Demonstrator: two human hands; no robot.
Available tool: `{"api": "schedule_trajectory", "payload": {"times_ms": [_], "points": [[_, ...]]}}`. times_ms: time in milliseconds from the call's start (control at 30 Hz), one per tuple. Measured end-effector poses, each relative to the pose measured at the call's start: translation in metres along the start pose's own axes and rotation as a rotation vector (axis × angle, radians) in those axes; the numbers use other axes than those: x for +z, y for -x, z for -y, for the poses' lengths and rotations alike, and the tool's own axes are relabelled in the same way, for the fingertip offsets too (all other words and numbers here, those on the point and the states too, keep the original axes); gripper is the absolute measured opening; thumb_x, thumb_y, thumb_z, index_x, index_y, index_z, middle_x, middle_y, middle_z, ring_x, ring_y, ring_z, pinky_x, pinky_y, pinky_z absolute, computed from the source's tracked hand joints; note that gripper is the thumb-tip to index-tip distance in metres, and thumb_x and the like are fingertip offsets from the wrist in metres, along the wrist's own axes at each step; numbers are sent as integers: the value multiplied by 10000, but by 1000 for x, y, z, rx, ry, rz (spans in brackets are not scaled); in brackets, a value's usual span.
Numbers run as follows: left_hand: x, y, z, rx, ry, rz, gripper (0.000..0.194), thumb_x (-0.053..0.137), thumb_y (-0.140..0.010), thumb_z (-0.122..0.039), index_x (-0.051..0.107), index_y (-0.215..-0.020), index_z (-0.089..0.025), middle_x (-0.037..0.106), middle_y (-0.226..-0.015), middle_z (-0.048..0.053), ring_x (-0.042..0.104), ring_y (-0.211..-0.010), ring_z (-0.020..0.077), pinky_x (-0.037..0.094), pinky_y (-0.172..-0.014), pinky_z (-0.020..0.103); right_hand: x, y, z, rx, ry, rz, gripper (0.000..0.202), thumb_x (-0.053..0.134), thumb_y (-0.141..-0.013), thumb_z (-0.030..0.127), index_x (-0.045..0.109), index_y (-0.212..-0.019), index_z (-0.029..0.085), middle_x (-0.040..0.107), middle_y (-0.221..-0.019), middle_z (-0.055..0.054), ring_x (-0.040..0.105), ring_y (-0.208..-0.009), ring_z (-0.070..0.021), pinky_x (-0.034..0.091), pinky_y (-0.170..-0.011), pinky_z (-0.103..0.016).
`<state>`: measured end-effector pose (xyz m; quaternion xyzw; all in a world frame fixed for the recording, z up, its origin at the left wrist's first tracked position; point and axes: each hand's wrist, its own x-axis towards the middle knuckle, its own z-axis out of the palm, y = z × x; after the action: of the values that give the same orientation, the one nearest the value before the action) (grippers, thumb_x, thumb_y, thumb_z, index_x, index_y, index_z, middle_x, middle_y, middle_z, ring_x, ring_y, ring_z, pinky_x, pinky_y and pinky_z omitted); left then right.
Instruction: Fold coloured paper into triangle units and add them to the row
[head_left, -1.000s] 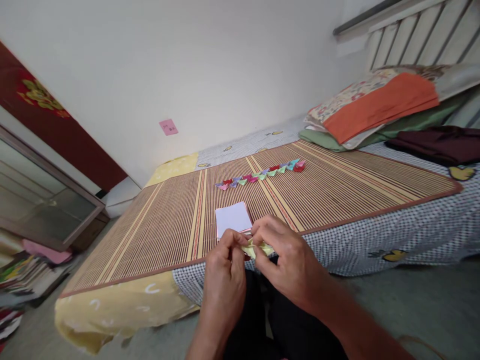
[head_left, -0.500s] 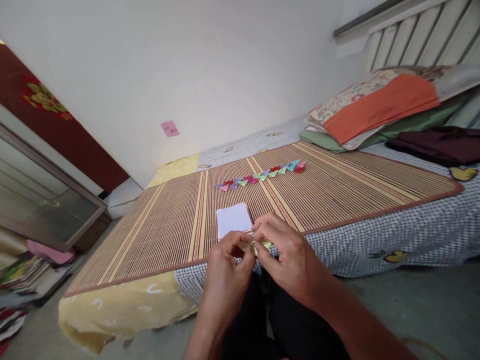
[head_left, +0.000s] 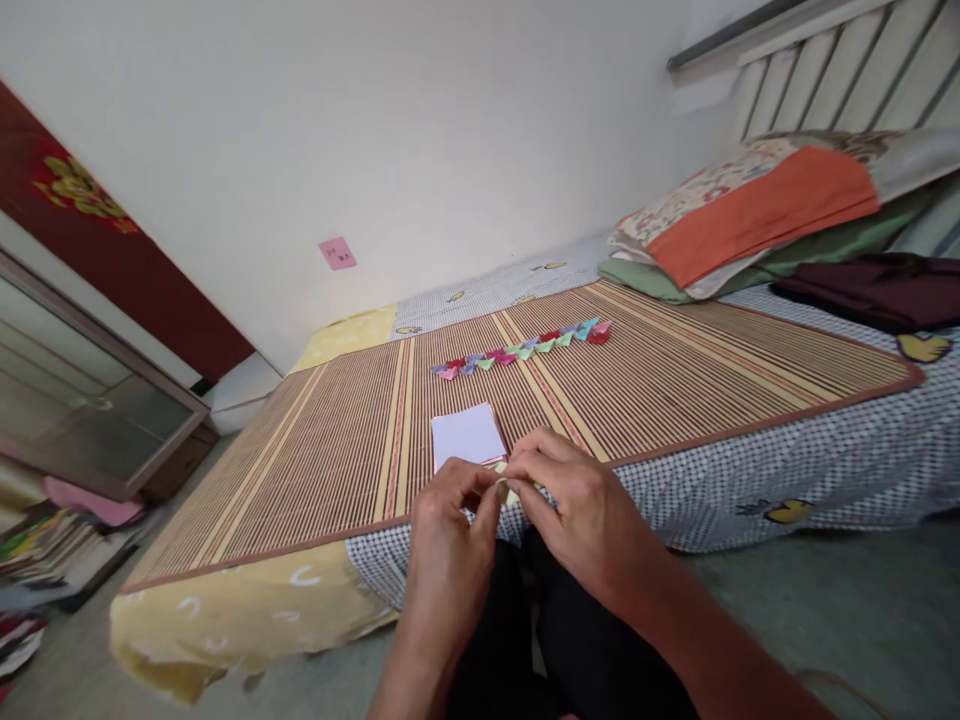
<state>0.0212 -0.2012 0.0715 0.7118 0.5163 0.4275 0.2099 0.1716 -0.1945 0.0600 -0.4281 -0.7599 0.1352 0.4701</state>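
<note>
Between my fingertips is a small folded piece of pale yellow-green paper (head_left: 511,495), mostly hidden by the fingers. My left hand (head_left: 457,515) pinches it from the left with thumb and forefinger. From the right, my right hand (head_left: 574,500) is closed on the same paper, its fingertips meeting those of the left. Just beyond the hands, a stack of white square paper (head_left: 466,436) lies on the striped mat, with pink edges showing beneath. Farther back, several small folded paper shapes (head_left: 525,350) in red, pink, green, blue and purple stand in two rows.
The striped mat (head_left: 337,450) covers much of the bed, whose checked sheet (head_left: 750,500) hangs over the near edge. Folded bedding (head_left: 765,220) and a dark folded cloth (head_left: 870,288) lie at the right. A glass-fronted cabinet (head_left: 90,400) stands at the left, beside piled books (head_left: 52,545).
My fingertips have drawn closer together on the paper, and less of it shows now. Its visible part looks narrower. The view has shifted slightly.
</note>
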Motion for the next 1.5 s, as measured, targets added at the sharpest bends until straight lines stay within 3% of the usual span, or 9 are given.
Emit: {"api": "schedule_trajectory", "payload": {"times_ms": [433, 700, 867, 1300, 1500], "points": [[2, 3, 4, 100, -90, -19, 212, 610, -920, -74, 622, -740, -187, 604, -804, -1, 585, -752, 143, 439, -668, 267, 6, -1, 0, 49, 105, 54, 183, 530, -912, 27, 562, -792, 162, 598, -901, -65, 595, -842, -205, 457, -755, -320], [7, 2, 5, 158, -166, -62, 183, 602, -916, -58, 643, -787, -180, 586, -828, 9, 585, -762, 154, 440, -696, 282, 3, -5, 8, 240, 314, 242, 105, 577, -908, 72, 628, -908, 163, 691, -849, -48, 668, -768, -213, 392, -647, -310], [6, 0, 5, 148, -157, -47, 178, 596, -931, -85, 636, -790, -185, 594, -834, 15, 593, -773, 163, 437, -697, 283, 0, -8, 7, 208, 271, 213, 128, 580, -885, 61, 603, -844, 179, 689, -793, -25, 653, -725, -192, 350, -617, -293], [13, -1, 13, 201, -144, -177, 180, 596, -925, -56, 644, -805, -181, 614, -858, 27, 595, -801, 160, 463, -701, 272, 2, -12, 11, 233, 391, 194, 86, 578, -911, 126, 594, -843, 176, 698, -732, -37, 648, -637, -188, 269, -565, -302], [19, -3, 9, 217, -110, -212, 169, 595, -925, -68, 662, -830, -191, 619, -865, 28, 615, -791, 158, 484, -669, 262, 4, -19, 12, 263, 422, 169, 128, 587, -898, 81, 574, -813, 177, 678, -740, -25, 640, -649, -186, 258, -559, -302]]}}
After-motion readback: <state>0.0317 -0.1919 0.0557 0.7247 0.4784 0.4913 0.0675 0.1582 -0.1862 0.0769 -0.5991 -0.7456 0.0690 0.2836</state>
